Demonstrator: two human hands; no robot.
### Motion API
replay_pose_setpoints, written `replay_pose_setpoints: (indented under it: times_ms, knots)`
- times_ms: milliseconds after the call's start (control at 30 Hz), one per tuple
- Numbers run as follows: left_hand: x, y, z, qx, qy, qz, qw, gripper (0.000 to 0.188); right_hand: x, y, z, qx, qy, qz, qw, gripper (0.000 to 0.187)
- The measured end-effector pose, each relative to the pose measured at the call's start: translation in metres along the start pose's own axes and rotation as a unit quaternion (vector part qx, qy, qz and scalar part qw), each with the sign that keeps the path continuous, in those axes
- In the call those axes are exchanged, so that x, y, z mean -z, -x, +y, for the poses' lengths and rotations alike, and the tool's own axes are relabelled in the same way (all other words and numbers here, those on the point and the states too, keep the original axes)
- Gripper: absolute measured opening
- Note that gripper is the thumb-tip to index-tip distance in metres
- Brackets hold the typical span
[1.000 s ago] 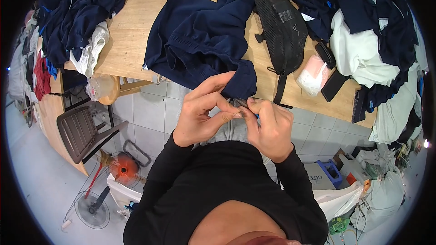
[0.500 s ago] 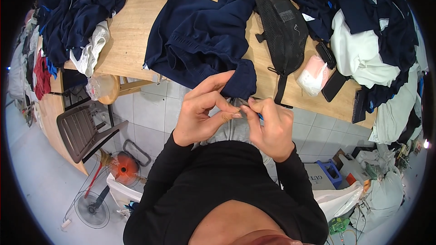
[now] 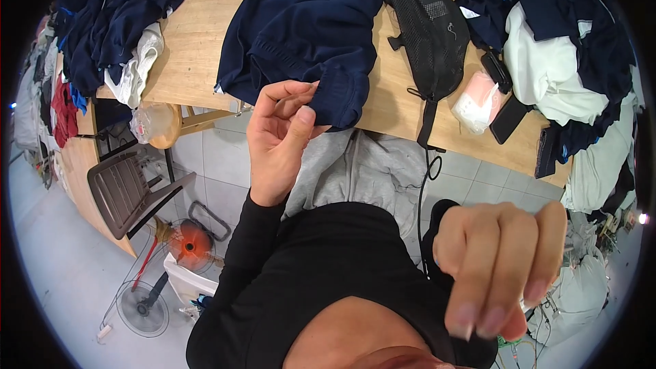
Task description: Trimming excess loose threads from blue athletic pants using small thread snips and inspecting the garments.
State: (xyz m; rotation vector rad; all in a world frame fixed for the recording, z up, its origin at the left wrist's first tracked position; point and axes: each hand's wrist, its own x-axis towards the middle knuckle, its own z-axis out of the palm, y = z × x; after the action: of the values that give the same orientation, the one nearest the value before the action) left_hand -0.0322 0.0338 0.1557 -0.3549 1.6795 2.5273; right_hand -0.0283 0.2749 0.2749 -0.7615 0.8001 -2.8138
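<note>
A navy garment with a gathered, elastic-looking band (image 3: 294, 34) lies at the table's near edge, one folded end hanging toward me. My left hand (image 3: 279, 138) grips that end on its left side, thumb in front and some fingers behind the cloth. Well to the right and raised close to the camera is my right hand (image 3: 502, 253). Its fingers curl downward over the thumb, so anything between them is hidden. A grey zipped garment (image 3: 369, 167) covers my lap below the cloth.
On the wooden table (image 3: 195, 61), a black mesh bag (image 3: 434, 41) trails its strap over the edge. Right of it are a pink-and-white packet (image 3: 475, 104), a black phone (image 3: 510, 121) and white cloth (image 3: 553, 72). Navy clothes (image 3: 126, 20) pile up left. A brown chair (image 3: 123, 188) stands lower left.
My hands were pinched together at the garment's end; my right hand has swung right and up toward the camera. My left hand has shifted slightly left and up, still at the cloth.
</note>
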Motion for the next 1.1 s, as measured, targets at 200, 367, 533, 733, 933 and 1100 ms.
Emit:
replay_pose_setpoints:
  times_ms: [200,367,533,733,933,1100]
  knots:
    - [-0.005,-0.003,0.004,0.022,0.008,-0.004,1.000,0.044,-0.017,-0.026,-0.013,-0.101,-0.076,-0.007,0.992,0.016]
    - [-0.003,-0.006,0.004,0.033,0.008,0.009,0.999,0.055,-0.025,-0.001,-0.002,0.014,-0.083,0.053,0.995,0.026]
    - [-0.001,-0.005,0.003,0.042,0.006,0.005,0.999,0.057,-0.015,-0.028,-0.020,-0.123,-0.085,-0.020,0.989,0.017]
    - [-0.002,-0.002,-0.001,0.042,0.015,0.012,0.999,0.058,-0.021,-0.022,-0.021,-0.118,-0.065,0.002,0.991,0.015]
    - [0.002,-0.004,0.000,0.044,0.023,0.013,0.999,0.055,-0.015,-0.019,-0.013,-0.083,-0.079,0.003,0.993,0.018]
    - [-0.008,-0.025,0.005,-0.063,-0.142,-0.024,0.988,0.029,-0.001,-0.006,0.009,0.105,-0.084,0.037,0.990,0.021]
